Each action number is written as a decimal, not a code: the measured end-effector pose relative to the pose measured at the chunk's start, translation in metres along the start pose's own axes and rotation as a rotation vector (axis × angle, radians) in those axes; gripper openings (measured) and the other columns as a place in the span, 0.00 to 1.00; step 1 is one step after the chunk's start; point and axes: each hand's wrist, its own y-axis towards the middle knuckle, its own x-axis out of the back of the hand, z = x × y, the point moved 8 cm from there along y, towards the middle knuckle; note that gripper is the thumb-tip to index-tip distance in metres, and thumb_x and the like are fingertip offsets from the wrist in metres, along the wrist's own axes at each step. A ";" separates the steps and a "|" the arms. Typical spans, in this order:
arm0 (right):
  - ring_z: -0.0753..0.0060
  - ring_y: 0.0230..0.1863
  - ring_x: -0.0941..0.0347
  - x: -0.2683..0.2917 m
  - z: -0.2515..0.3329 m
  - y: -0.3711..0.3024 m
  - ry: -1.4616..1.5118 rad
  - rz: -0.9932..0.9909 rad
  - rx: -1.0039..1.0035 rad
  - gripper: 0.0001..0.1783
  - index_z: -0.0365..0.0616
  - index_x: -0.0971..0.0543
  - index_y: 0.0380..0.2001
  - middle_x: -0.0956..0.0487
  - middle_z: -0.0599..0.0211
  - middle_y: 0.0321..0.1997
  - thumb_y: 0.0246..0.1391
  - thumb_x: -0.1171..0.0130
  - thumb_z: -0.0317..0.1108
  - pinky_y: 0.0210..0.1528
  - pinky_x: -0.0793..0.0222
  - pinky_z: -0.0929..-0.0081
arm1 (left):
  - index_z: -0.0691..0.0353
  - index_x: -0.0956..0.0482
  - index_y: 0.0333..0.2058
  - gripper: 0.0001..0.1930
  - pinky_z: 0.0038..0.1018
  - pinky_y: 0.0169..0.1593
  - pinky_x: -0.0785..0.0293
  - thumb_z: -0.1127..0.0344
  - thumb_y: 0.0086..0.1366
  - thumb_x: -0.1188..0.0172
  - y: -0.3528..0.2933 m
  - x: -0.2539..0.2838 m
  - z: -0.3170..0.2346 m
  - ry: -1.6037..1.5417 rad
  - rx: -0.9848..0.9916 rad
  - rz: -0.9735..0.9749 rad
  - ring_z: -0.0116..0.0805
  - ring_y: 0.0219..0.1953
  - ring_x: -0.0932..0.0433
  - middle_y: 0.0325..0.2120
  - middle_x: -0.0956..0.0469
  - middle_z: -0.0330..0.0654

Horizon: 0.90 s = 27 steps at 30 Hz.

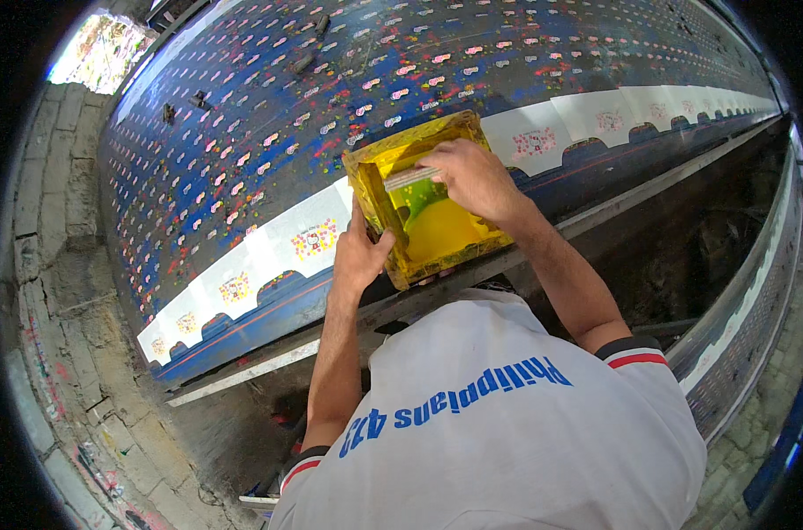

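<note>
A yellow-stained screen printing frame [416, 132] lies tilted across the near edge of the long table, over the row of white cut pieces. Inside it, yellow ink [446, 231] pools on the mesh toward the near end, and a green patch shows beside it. My left hand [361, 256] grips the frame's left side, thumb over the rim and fingers along the outer edge. In my right hand [474, 179] is a squeegee [410, 179] with a pale, flat edge, held within the frame near its far half. Whatever lies under the frame is hidden.
White pieces with printed pink and yellow motifs [315, 237] line the table edge left of the frame; pieces with pink motifs [534, 141] continue right. The dark blue table [269, 115] carries many small printed marks. Small dark objects [304, 64] sit farther back. A metal rail [631, 185] runs along the front.
</note>
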 end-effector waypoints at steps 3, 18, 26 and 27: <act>0.43 0.62 0.20 0.000 0.002 0.011 -0.037 0.006 0.016 0.22 0.46 0.13 0.57 0.14 0.55 0.57 0.60 0.37 0.22 0.66 0.24 0.48 | 0.65 0.51 0.82 0.54 0.49 0.44 0.13 0.55 0.65 0.32 -0.002 -0.003 0.004 0.046 -0.021 -0.005 0.61 0.39 0.09 0.38 0.12 0.66; 0.52 0.60 0.18 -0.010 0.020 -0.104 0.034 -0.089 0.055 0.24 0.46 0.11 0.55 0.14 0.61 0.56 0.54 0.34 0.19 0.61 0.18 0.56 | 0.66 0.60 0.83 0.56 0.44 0.36 0.15 0.59 0.67 0.33 0.000 -0.001 -0.005 0.069 -0.045 -0.026 0.56 0.32 0.09 0.30 0.11 0.60; 0.49 0.62 0.22 0.053 -0.067 -0.137 0.029 -0.160 0.046 0.26 0.48 0.13 0.55 0.18 0.62 0.58 0.51 0.34 0.22 0.64 0.22 0.53 | 0.65 0.58 0.84 0.55 0.39 0.32 0.19 0.64 0.65 0.32 0.016 -0.062 -0.105 0.063 -0.056 -0.089 0.46 0.26 0.13 0.26 0.14 0.52; 0.49 0.61 0.22 0.063 -0.083 -0.142 0.030 -0.155 0.055 0.26 0.49 0.13 0.55 0.18 0.62 0.58 0.50 0.34 0.22 0.64 0.22 0.53 | 0.65 0.58 0.84 0.55 0.39 0.33 0.18 0.64 0.65 0.32 0.023 -0.078 -0.115 0.062 -0.054 -0.089 0.46 0.27 0.13 0.26 0.14 0.52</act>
